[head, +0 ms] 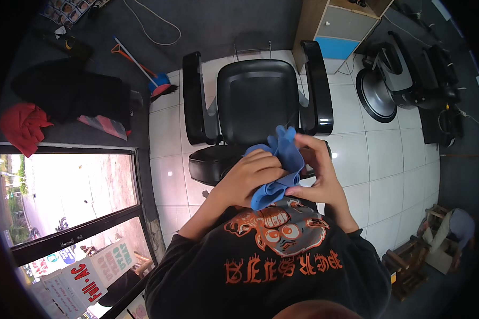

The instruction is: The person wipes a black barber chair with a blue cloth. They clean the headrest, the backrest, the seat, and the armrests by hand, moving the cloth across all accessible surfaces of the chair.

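A crumpled blue cloth (289,155) is bunched between my two hands, in front of my chest. My left hand (259,171) has its fingers curled around the cloth's left side. On the other side, my right hand (321,171) holds the cloth's edge near the thumb, its fingers bent around a gap. Folds of the cloth hang below my left hand, over my printed black shirt (291,263). Just beyond the cloth stands a black barber chair (257,99) with thick armrests. The cloth and hands hide part of its front.
A broom and dustpan (159,83) lean at the left wall. Black and red cloths (26,125) lie above the window. A cabinet (335,48) stands behind the chair's right armrest, another salon chair (403,75) to the right. A person (459,231) sits at far lower right near wooden furniture (411,263).
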A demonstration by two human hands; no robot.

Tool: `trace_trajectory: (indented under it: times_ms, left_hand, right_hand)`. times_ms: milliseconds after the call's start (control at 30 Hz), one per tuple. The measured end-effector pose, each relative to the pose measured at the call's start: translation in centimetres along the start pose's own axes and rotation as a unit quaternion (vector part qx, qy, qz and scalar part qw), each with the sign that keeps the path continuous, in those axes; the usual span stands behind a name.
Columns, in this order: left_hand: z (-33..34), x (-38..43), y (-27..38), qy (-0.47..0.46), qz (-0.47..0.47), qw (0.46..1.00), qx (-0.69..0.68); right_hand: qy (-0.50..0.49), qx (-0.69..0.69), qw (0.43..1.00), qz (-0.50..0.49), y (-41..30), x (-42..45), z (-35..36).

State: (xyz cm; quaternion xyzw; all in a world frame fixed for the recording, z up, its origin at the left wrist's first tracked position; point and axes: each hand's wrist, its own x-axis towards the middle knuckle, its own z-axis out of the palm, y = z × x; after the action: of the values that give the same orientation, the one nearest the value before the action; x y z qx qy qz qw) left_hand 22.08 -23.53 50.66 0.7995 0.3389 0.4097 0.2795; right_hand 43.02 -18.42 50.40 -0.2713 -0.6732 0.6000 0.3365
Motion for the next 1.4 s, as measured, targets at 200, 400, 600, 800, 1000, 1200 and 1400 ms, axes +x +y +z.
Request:
trace_trajectory:
  times_ms: [200,400,600,800,1000,1200,1400]
  left_hand:
    - [0.4,-1.1,0.6,-0.004,-0.046,0.995,-0.09]
    - [-0.3,-2.9,0.4,0.167,-0.122,0.978,0.023]
    - [-4.3,-4.7,-1.6,0.343,-0.174,0.921,0.06]
    - [-6.2,-5.2,-2.5,0.391,-0.165,0.867,0.261]
    - [-7.1,-7.6,-1.9,0.498,-0.227,0.775,0.315]
    - [-5.2,-9.1,0.2,0.178,-0.253,0.95,0.052]
    - [-2.4,-11.0,1.3,0.001,-0.373,0.927,-0.049]
  right_hand:
    - [-0.196,-0.082,0.961,-0.177,-0.4,3.4,-1.4]
    - [-0.073,-0.108,0.989,-0.067,0.0,2.9,-1.0]
    - [0.062,-0.222,0.942,-0.242,-0.9,5.0,-4.8]
    - [0.112,-0.326,0.917,-0.201,0.3,4.8,-6.7]
    - [0.216,-0.371,0.871,-0.237,0.1,3.3,-8.5]
    - [-0.202,0.134,0.97,-0.032,2.5,0.7,-9.0]
    - [-0.384,0.06,0.921,-0.016,4.4,-0.9,-6.4]
